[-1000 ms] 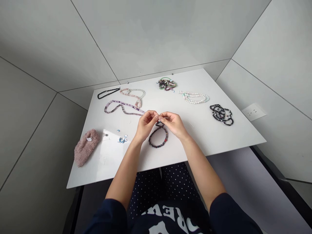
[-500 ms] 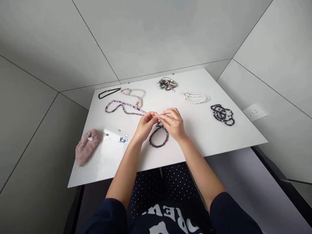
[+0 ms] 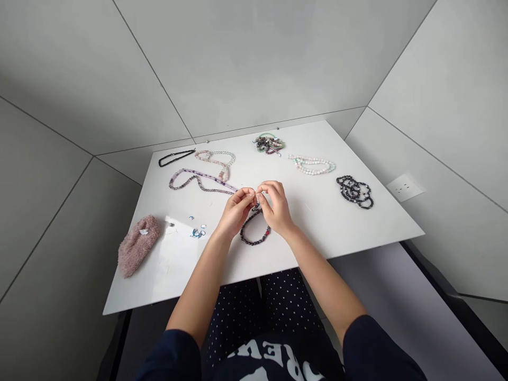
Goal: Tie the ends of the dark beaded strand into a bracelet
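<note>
A dark bead strand with a red bead on its right side lies in a loop on the white table. Its upper end rises to my fingertips, where the part being pinched is too small to make out clearly. My left hand is closed in a pinch at that end. From the other side my right hand pinches there too, thumb against fingers, its tips close beside the left ones. Just left of my left hand, a purple and grey bead strand lies stretched out, its right end partly behind my fingers.
A pink fuzzy pouch lies at the left edge, near blue-white scraps. Along the back are a black strand, a pink and clear strand, and a mixed bead pile. Pale strands and black strands lie right.
My fingertips have drawn slightly apart, and my right hand has turned a little more upright. The whole view has shifted slightly; the table items lie as before.
</note>
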Demonstrator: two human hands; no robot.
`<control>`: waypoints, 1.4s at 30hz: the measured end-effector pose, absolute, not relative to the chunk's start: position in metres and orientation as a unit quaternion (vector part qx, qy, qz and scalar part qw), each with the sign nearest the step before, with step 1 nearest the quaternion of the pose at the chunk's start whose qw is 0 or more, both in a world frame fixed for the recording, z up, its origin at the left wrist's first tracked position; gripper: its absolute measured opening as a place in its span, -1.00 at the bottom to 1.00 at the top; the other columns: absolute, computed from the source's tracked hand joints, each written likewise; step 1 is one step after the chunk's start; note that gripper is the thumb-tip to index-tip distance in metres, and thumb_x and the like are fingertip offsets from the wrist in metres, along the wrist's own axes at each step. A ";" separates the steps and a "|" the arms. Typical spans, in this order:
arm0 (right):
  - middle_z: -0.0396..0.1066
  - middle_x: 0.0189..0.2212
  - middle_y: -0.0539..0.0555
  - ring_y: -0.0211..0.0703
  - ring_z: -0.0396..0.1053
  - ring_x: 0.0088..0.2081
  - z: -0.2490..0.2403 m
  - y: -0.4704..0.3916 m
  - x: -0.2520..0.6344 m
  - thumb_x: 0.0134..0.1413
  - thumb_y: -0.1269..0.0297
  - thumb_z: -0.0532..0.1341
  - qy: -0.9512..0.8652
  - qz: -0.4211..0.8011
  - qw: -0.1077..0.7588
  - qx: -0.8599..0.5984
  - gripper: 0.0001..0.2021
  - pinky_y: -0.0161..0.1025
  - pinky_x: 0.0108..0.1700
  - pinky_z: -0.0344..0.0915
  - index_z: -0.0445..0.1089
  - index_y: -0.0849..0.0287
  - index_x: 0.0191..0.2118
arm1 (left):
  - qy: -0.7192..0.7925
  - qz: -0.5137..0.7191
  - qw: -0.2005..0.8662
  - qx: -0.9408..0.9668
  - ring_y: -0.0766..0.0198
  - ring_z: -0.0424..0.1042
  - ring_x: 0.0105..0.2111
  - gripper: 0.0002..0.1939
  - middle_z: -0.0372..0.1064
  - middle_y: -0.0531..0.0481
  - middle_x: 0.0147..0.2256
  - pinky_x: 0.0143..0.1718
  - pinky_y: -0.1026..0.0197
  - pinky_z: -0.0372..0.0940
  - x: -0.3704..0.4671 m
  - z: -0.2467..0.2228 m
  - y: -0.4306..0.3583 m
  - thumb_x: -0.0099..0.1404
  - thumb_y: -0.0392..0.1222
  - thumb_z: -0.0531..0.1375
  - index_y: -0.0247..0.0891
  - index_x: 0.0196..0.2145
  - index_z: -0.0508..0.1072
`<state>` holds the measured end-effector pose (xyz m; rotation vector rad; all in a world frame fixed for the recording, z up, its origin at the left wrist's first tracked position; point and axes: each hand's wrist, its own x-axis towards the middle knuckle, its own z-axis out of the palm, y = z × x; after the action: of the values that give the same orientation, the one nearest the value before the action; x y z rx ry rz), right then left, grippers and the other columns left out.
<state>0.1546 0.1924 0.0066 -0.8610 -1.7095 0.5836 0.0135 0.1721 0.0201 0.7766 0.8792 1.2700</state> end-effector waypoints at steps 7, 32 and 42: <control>0.49 -0.13 0.10 -0.07 0.41 0.02 0.012 0.198 0.158 0.15 0.05 0.25 -0.456 0.628 0.534 -0.337 -0.78 -0.13 0.03 0.36 0.38 0.08 -0.24 | 0.393 0.606 0.602 0.340 0.38 0.31 -0.36 -0.72 0.26 0.07 -0.41 -0.24 0.30 0.26 0.013 0.019 0.175 0.18 -0.06 0.38 -0.23 -0.32 0.39; 0.18 -0.52 -0.10 -0.28 0.25 -0.43 0.007 0.215 0.179 -0.10 0.08 0.44 -0.282 0.648 0.608 -0.360 -0.68 -0.15 -0.19 0.47 0.31 0.07 -0.41 | 0.418 0.674 0.486 0.366 0.46 0.25 -0.50 -0.67 0.20 0.13 -0.43 -0.29 0.26 0.39 0.003 0.018 0.178 0.25 -0.01 0.34 -0.19 -0.34 0.27; 0.27 -0.53 -0.12 -0.30 0.29 -0.43 0.011 0.201 0.161 -0.06 0.05 0.40 -0.377 0.666 0.551 -0.334 -0.69 -0.18 -0.18 0.46 0.37 0.10 -0.30 | 0.426 0.644 0.496 0.397 0.45 0.28 -0.48 -0.64 0.23 0.14 -0.43 -0.32 0.28 0.37 0.014 0.018 0.173 0.22 0.05 0.35 -0.19 -0.30 0.28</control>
<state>0.1609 0.2013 0.0112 -0.7894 -0.8933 1.5751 0.0141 0.1735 0.0183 0.9614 1.0318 1.5609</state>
